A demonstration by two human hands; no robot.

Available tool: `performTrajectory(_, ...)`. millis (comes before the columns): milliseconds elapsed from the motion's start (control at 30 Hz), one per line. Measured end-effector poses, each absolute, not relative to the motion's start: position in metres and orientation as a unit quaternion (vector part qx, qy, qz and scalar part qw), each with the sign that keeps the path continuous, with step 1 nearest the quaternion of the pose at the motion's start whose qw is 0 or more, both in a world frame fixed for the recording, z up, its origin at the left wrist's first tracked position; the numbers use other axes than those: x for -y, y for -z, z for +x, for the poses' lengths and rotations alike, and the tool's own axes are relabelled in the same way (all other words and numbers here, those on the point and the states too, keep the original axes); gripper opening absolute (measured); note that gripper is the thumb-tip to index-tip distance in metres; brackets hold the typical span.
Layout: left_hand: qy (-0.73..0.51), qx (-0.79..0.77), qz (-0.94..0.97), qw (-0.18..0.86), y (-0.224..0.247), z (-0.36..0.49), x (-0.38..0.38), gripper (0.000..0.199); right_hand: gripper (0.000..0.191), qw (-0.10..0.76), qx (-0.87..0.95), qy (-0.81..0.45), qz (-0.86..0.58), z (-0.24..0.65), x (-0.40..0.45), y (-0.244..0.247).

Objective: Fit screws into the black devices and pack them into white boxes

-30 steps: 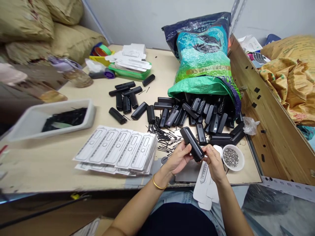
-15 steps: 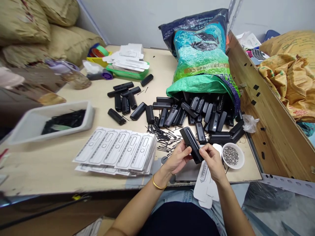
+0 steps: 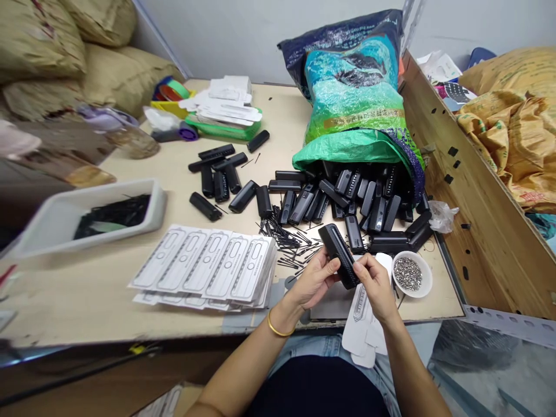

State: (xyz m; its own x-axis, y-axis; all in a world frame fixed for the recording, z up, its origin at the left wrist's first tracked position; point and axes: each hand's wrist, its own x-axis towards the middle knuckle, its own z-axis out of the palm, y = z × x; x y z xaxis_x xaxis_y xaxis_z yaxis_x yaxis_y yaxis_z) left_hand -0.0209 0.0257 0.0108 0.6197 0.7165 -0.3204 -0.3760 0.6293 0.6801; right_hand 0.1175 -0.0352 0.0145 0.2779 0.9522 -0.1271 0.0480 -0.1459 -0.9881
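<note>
In the head view, the left hand is closed around the lower half of a black elongated plastic case, its thumb lying across the near side; the right hand is narrow, thumb and fingertips pressed together at the case's lower right edge, though whether they also pinch a small part there I cannot tell; the case is tilted in the air above the front of the workbench; compared with a second ago, the right fingertips have shifted from the bottom end up along that edge, and the case has rolled slightly, while the left hand has kept its place; for the work, this suggests the left hand is steadying the piece and the right is doing the fine handling, with the case not yet set down; beyond the hands, similar black cases spill from a printed plastic sack, beside loose thin black rods; a white bowl of small metal parts stands near the right hand, a flat printed carton lies beneath it, and stacked printed cartons lie to the left.
</note>
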Motion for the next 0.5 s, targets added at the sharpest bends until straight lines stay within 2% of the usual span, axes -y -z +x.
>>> performTrajectory(500, -0.331, -0.330, 0.292, 0.835, -0.0157, -0.0197, -0.0247, 0.036, 0.036, 0.494, 0.416, -0.390, -0.657, 0.1110, 0.0354, -0.0141)
